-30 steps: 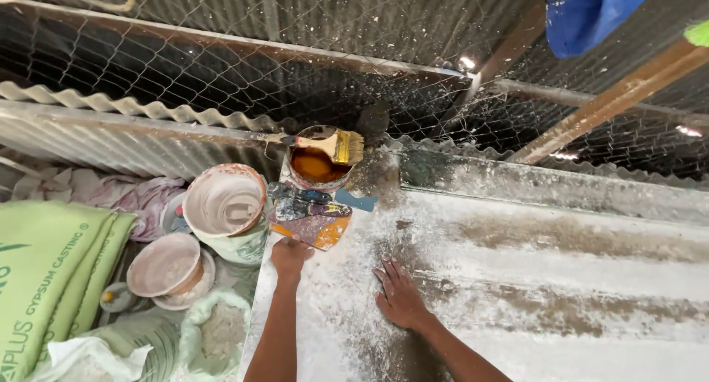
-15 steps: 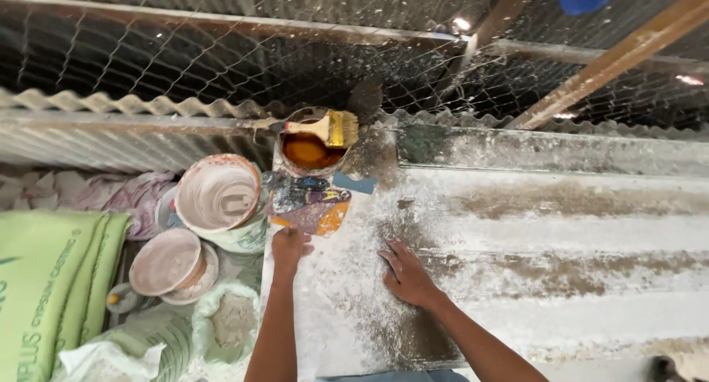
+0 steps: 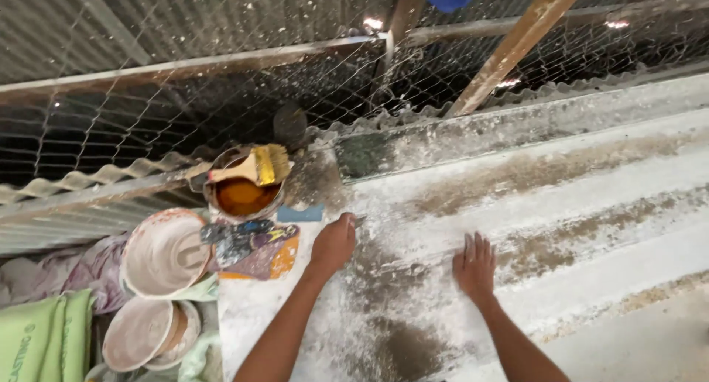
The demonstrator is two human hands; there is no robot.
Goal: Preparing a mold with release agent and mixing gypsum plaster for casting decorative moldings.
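My left hand [image 3: 334, 243] is curled into a fist on the white-dusted corrugated sheet [image 3: 561, 205], just right of a colourful crumpled rag [image 3: 251, 248]. A thin dark tip pokes out past its knuckles; I cannot tell what it is. My right hand [image 3: 475, 264] lies flat on the sheet, palm down, holding nothing. Behind the rag stands a tin of orange-brown liquid [image 3: 242, 199], and a yellow-bristled brush [image 3: 255, 168] rests across its rim.
Two white-crusted buckets [image 3: 164, 253] [image 3: 144, 334] and green sacks [image 3: 37, 338] sit at the lower left, below the sheet's edge. Wire mesh [image 3: 148, 109] and a slanted wooden beam [image 3: 517, 42] close off the far side. A small blue piece [image 3: 299, 214] lies beside the tin.
The view has swung left and closer. My left hand has moved right, off the rag's edge and onto the dusty sheet. My right hand stays flat on the sheet.
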